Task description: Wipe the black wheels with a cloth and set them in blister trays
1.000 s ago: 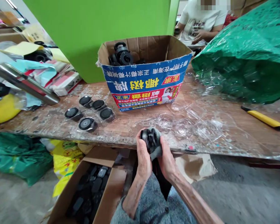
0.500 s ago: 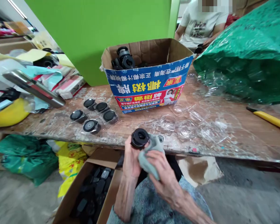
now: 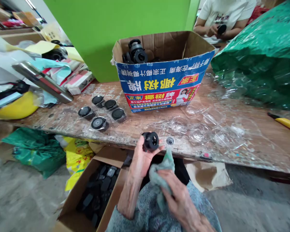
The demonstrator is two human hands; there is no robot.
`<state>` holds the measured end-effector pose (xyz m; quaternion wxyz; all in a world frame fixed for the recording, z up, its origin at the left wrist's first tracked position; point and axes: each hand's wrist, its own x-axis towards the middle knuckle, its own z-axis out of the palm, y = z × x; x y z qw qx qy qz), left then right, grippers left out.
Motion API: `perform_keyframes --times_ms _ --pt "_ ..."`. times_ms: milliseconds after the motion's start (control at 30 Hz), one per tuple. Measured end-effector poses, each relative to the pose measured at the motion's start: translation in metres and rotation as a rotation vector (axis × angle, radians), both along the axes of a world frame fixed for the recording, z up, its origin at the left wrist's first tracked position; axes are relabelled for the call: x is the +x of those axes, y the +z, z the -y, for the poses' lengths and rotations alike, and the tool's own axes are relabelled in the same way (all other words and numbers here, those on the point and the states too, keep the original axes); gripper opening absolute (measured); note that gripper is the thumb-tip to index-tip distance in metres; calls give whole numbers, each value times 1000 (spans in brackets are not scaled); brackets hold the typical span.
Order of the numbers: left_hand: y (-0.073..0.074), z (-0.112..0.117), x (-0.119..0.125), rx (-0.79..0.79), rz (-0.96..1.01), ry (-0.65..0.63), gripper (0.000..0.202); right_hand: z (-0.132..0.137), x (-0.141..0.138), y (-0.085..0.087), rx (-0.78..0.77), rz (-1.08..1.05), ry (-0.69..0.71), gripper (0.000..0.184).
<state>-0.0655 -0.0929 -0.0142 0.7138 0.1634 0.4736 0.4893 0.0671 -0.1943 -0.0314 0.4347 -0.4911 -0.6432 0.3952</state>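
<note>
Looking down, I see my left hand (image 3: 140,159) clamped on the black round part (image 3: 150,141) at the worktop's (image 3: 62,121) near edge, bore facing me. My right hand (image 3: 180,198) grips the cloth (image 3: 163,167) just below-right.

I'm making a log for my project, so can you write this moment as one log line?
left hand: holds black round part | right hand: holds cloth | bench: five black discs, printed box
</note>
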Motion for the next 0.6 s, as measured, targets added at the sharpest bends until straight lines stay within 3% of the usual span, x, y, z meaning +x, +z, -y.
perform_keyframes --times_ms 67,133,200,300,400,500,600 --pt "-1 2 -5 216 -313 3 55 -8 17 11 -262 -96 -140 21" --pt "-3 7 -6 375 -609 -63 61 -31 27 22 -351 -154 -298 27" --pt "-7 14 -5 468 -795 -163 59 -58 25 30 -235 -161 -287 32" --pt "-12 18 -7 559 -983 -208 52 -77 8 35 16 -48 -61 36" --pt "-12 10 -16 689 -1112 -159 44 -58 1 36 33 -5 88 39" --pt "-6 -13 -13 700 -1124 -138 55 -26 12 34 -225 -121 140 28" --pt "0 -43 12 650 -861 -171 57 -5 27 29 -487 -150 17 25"
